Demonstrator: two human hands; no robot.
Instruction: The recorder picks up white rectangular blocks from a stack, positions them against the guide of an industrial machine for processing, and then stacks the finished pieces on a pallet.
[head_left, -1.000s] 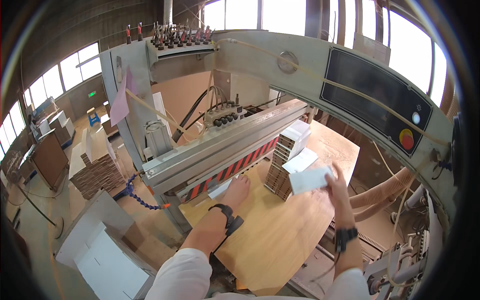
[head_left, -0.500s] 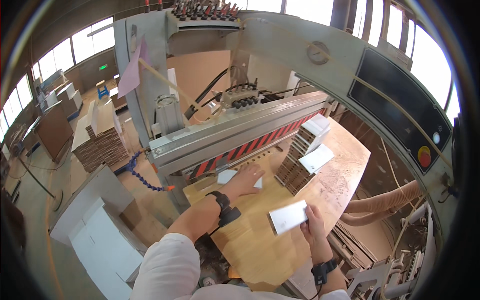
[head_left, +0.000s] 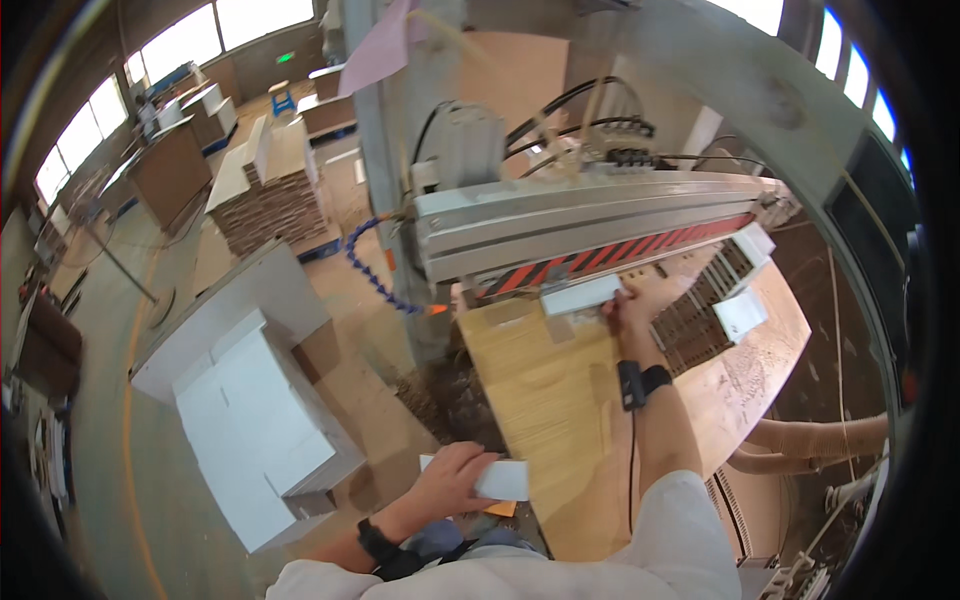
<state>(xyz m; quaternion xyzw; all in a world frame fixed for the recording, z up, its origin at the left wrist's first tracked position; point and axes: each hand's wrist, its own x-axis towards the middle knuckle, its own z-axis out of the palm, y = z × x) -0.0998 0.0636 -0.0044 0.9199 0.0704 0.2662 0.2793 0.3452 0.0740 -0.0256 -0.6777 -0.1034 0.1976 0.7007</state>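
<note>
At the near edge of the wooden worktable (head_left: 560,430), my left hand (head_left: 450,485) is closed over a small white board (head_left: 503,481), whose ends show on both sides of the fingers. My right hand (head_left: 630,312) reaches forward and grips the right end of another small white board (head_left: 582,296). That board lies along the front of the machine, just below its metal beam (head_left: 600,220) with the red and black striped edge. Right of my right hand stands a stack of small boards (head_left: 695,315), and a white board (head_left: 740,315) juts from its side.
A blue segmented hose (head_left: 362,270) with an orange tip hangs left of the table. White panels (head_left: 250,420) are piled at the lower left, and stacked boards (head_left: 270,195) stand farther back. A ribbed duct (head_left: 820,435) runs at the right.
My left hand has drawn back from the machine toward my body with a white board. My right hand has carried its board forward to the beam. The view has turned left.
</note>
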